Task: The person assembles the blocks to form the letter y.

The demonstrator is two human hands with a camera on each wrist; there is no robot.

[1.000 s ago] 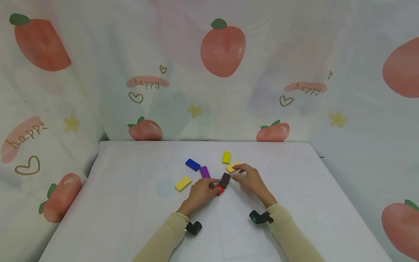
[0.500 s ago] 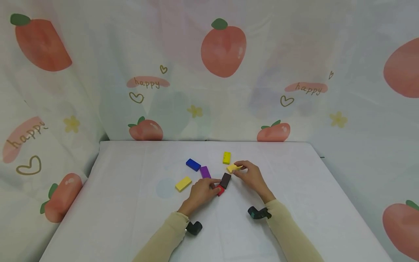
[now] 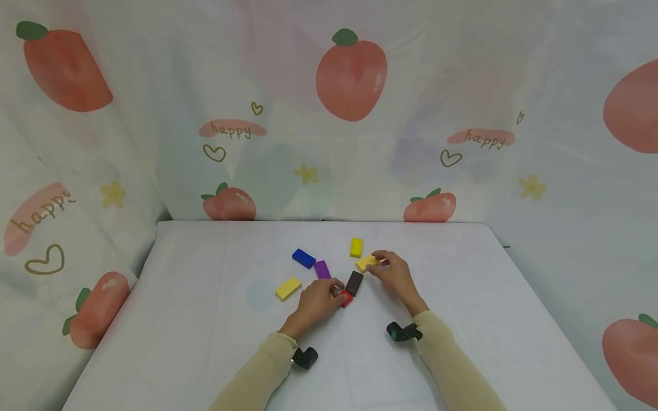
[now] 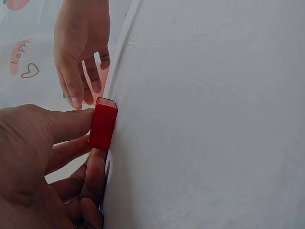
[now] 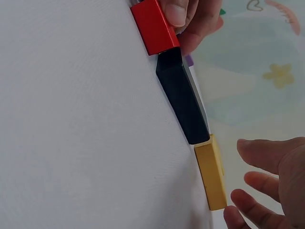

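Three domino-like blocks form a row, end to end: red (image 5: 156,27), black (image 5: 182,95) and pale yellow (image 5: 210,174). At the near end, my left hand (image 3: 319,299) holds the red block, its thumb against the side in the left wrist view and its other fingers around behind. Its index finger is raised off the black block. My right hand (image 3: 394,279) hovers around the pale yellow block at the far end. In the right wrist view its thumb and fingers are spread, with a gap between thumb and block. The black block lies between the hands, untouched.
Beyond the row lies a bright yellow block (image 3: 356,248) with small marks. To the left are a purple block (image 3: 322,270), a blue block (image 3: 304,258) and another pale yellow block (image 3: 288,289). All rest on the white tabletop (image 3: 205,342), with patterned cloth behind.
My right hand reached over the pale yellow block, gripped it about half a second ago, and has now loosened its fingers. My left index finger has lifted from the black block.
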